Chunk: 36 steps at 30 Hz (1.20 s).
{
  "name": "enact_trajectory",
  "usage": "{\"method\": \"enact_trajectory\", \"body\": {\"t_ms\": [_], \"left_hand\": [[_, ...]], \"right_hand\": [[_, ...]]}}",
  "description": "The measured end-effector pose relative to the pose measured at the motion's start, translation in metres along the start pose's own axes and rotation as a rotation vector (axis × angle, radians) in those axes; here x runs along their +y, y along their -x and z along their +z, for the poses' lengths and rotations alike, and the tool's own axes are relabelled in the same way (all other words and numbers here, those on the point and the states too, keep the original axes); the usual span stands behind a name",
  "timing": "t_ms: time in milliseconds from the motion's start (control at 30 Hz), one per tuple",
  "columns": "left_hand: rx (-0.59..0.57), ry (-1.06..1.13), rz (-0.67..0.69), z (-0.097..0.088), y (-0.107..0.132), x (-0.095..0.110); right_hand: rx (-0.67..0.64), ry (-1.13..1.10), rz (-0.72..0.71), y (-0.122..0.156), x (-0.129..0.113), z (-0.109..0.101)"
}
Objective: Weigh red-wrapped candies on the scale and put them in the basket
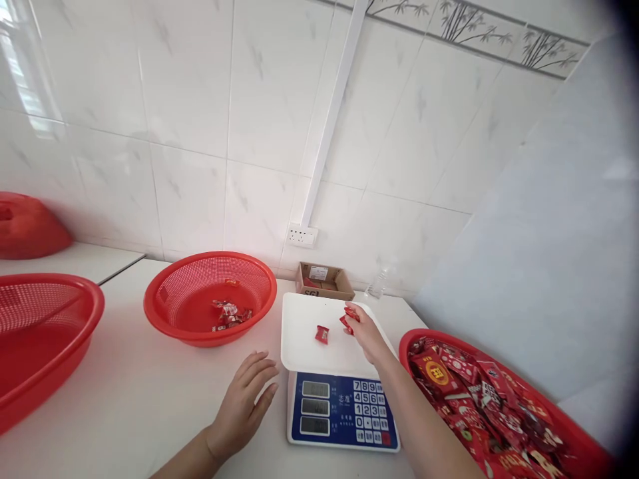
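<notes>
My right hand (367,330) is over the white pan (299,346) of a digital weighing scale (344,409), its fingers closed on red wrapped candies (349,318). Left of those fingers, one small red wrapped candy (322,334) lies on the pan. My left hand (245,397) hovers beside the scale's left edge, fingers stretched out, holding nothing. Nearest beyond it stands a red plastic basket (167,319) with a small heap of wrapped candies (232,314) in it. The digits on the scale's displays are too faint to read.
At right, a red basket (407,342) is full of red candy packets (469,399). Another red basket (94,313) stands at far left, with a red bag (32,226) behind. A cardboard box (324,281) and a clear plastic bottle (378,283) stand by the tiled wall, below a socket (302,235).
</notes>
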<state>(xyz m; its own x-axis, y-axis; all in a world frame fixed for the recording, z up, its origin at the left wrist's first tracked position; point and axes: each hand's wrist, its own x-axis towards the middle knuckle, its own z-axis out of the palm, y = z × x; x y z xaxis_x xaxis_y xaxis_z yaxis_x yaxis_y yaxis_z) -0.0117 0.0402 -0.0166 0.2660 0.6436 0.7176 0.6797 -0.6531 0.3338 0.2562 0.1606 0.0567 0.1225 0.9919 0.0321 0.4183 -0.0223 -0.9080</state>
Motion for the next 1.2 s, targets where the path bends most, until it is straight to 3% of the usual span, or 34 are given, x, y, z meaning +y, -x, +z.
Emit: {"method": "enact_trajectory", "body": {"t_ms": [500,867,1033,1200], "left_hand": [[0.014,0.125,-0.091,0.002,0.002,-0.011],[0.006,0.124,-0.086,0.003,-0.001,-0.012],[0.012,0.124,-0.087,0.004,0.0,-0.013],[0.019,0.115,-0.091,0.003,0.0,-0.012]], "right_hand": [[-0.034,0.357,-0.181,0.0,0.001,-0.007],[-0.099,0.615,-0.173,0.018,-0.009,-0.024],[-0.198,0.526,-0.213,0.029,-0.009,-0.018],[-0.246,0.591,-0.242,0.034,-0.009,-0.003]]}}
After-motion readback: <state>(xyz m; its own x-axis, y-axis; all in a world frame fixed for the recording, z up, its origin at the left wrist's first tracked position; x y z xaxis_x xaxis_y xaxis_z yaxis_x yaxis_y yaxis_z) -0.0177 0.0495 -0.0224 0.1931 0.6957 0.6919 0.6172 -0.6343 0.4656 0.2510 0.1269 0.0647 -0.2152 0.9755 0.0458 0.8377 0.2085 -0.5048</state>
